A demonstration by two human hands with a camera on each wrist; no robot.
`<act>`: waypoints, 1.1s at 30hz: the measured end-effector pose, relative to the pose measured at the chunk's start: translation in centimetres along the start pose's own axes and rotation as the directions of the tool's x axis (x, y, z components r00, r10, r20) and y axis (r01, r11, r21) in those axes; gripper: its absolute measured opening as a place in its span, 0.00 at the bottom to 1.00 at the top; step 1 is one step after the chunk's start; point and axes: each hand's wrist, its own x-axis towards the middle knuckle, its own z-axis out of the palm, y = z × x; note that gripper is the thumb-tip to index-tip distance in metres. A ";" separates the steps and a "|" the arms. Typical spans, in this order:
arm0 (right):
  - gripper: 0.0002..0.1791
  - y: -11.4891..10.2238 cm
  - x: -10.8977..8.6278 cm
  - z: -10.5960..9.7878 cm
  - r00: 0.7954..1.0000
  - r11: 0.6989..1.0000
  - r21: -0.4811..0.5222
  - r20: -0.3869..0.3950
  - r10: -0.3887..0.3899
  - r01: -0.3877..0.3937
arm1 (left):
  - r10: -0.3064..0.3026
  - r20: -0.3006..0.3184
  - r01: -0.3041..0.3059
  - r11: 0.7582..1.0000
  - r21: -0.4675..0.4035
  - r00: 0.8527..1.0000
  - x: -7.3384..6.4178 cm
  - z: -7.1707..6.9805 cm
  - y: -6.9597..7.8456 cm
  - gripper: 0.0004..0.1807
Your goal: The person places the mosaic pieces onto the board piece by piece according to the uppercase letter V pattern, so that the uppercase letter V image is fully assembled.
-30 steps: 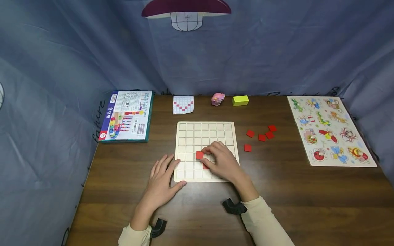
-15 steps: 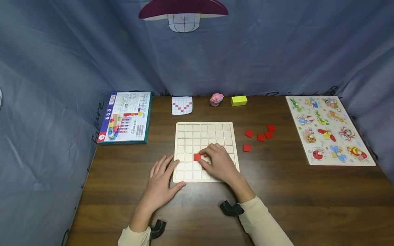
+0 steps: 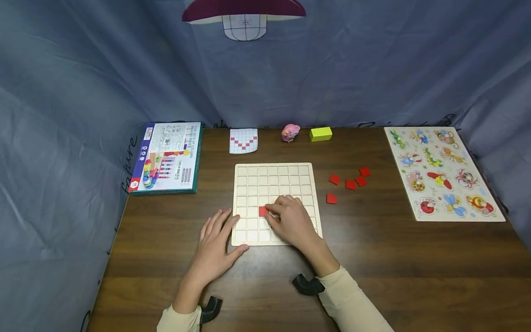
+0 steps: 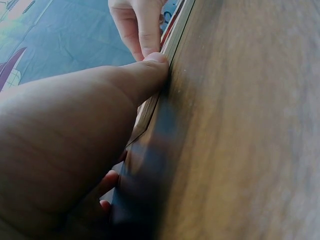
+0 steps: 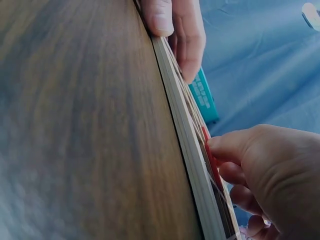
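Observation:
In the head view a pale wooden grid board lies on the table. Near its middle a red square tile sits at a cell, its right edge between the thumb and forefinger of my right hand. That hand covers most of a second red tile just below it. From the right wrist view, my thumb meets red at the board's surface. My left hand lies by the board's left side, fingers extended, fingertips at the edge and thumb at the near-left corner.
Several loose red tiles lie right of the board. Behind it are a small pattern card, a pink figurine and a yellow-green block. A boxed set stands left, an insect puzzle board right.
My right hand has brought the red tile slightly left and down onto the board's cell. The left hand stays at the board's edge. The whole head view has shifted a little.

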 end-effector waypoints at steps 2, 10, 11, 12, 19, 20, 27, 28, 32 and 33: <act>0.12 -0.1 0.1 -0.1 1.000 1.000 -0.017 0.008 -0.011 0.011 | -0.007 0.001 0.007 1.000 0.006 1.000 -0.1 -0.1 -0.1 0.44; 0.15 2.5 -0.2 -1.6 0.996 0.994 0.109 -0.085 0.030 -0.020 | -0.012 -0.005 0.012 1.000 -0.003 1.000 0.2 -0.2 0.1 0.43; 0.14 3.4 -0.4 -1.8 0.992 0.992 0.126 -0.122 0.034 -0.019 | -0.009 -0.006 0.009 1.000 -0.005 1.000 0.2 -0.2 0.1 0.43; 0.13 4.4 -0.7 -2.2 0.987 0.990 0.138 -0.153 0.043 -0.022 | -0.006 -0.005 0.006 1.000 -0.005 1.000 0.2 -0.1 0.2 0.43; 0.17 11.0 -4.5 -5.3 0.953 0.980 0.113 -0.239 0.188 -0.165 | 0.004 -0.009 -0.004 1.000 -0.008 1.000 0.2 0.2 0.2 0.43; 0.18 11.7 -5.0 -5.6 0.948 0.977 0.110 -0.241 0.207 -0.185 | 0.005 -0.011 -0.006 1.000 -0.009 1.000 0.2 0.2 0.1 0.43; 0.22 13.6 -6.1 -6.0 0.961 0.966 0.103 -0.124 0.248 -0.236 | 0.002 -0.021 -0.003 1.000 -0.017 1.000 -0.5 0.4 -0.2 0.44; 0.22 13.7 -6.1 -6.0 0.962 0.966 0.099 -0.112 0.249 -0.238 | 0.001 -0.022 -0.002 1.000 -0.019 1.000 -0.5 0.4 -0.3 0.44; 0.17 13.7 -5.9 -6.1 0.962 0.966 0.077 -0.105 0.252 -0.245 | -0.008 -0.020 0.007 1.000 -0.020 1.000 -0.2 0.3 -0.2 0.44; 0.16 13.6 -5.8 -6.2 0.962 0.967 0.070 -0.108 0.250 -0.243 | -0.011 -0.020 0.010 1.000 -0.024 1.000 -0.1 0.2 -0.2 0.45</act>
